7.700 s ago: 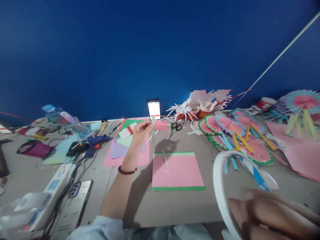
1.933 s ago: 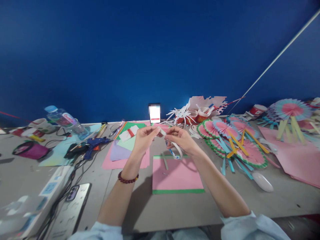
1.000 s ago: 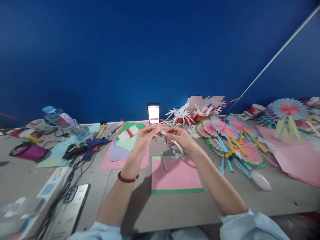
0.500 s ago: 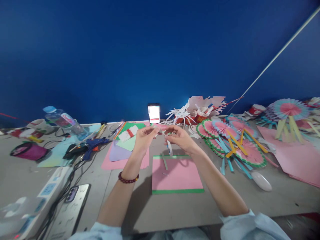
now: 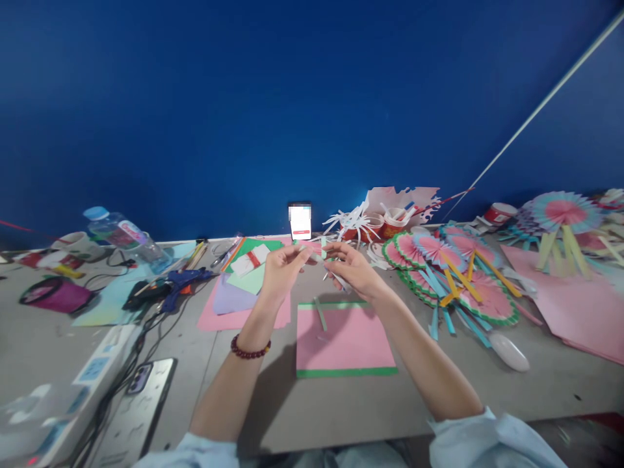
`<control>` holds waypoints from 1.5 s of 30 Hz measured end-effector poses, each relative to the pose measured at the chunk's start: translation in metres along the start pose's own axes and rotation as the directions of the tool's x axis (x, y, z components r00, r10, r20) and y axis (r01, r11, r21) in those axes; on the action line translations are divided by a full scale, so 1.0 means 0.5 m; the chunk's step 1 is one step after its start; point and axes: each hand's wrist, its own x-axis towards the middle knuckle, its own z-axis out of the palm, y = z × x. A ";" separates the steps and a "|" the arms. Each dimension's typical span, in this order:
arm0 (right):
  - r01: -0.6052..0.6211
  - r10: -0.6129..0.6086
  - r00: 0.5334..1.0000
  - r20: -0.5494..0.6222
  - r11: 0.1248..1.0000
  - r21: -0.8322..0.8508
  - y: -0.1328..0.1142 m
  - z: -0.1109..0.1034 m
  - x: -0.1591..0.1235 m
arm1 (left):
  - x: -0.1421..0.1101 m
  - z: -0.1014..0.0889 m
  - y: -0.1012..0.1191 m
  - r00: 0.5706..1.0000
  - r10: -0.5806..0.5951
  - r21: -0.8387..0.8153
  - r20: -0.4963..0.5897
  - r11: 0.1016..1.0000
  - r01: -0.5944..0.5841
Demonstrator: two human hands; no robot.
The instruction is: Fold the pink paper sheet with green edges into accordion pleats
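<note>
My left hand (image 5: 281,270) and my right hand (image 5: 351,270) are raised together above the table, fingertips almost meeting. Between them they pinch a thin pale green paper strip (image 5: 318,255). My right hand also holds a white tape roll (image 5: 340,280), mostly hidden under its fingers. Below the hands lies a pink sheet with green edges (image 5: 346,341), with a loose green strip (image 5: 320,314) on it.
Pink and green paper fans (image 5: 455,273) lie to the right, a white spoon (image 5: 509,353) near them. Scissors, red cups (image 5: 385,226) and a lit phone (image 5: 300,221) stand at the back. A blue glue gun (image 5: 182,281), bottle (image 5: 121,234) and another phone (image 5: 141,400) are left.
My right hand came in from the near right with the tape roll and met my left hand at the strip. In the last half second the roll turned under my right fingers.
</note>
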 end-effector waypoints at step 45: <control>-0.010 0.013 1.000 0.011 0.965 -0.261 0.001 0.000 -0.006 | 0.000 0.003 0.002 0.995 0.023 0.058 -0.098 0.998 -0.018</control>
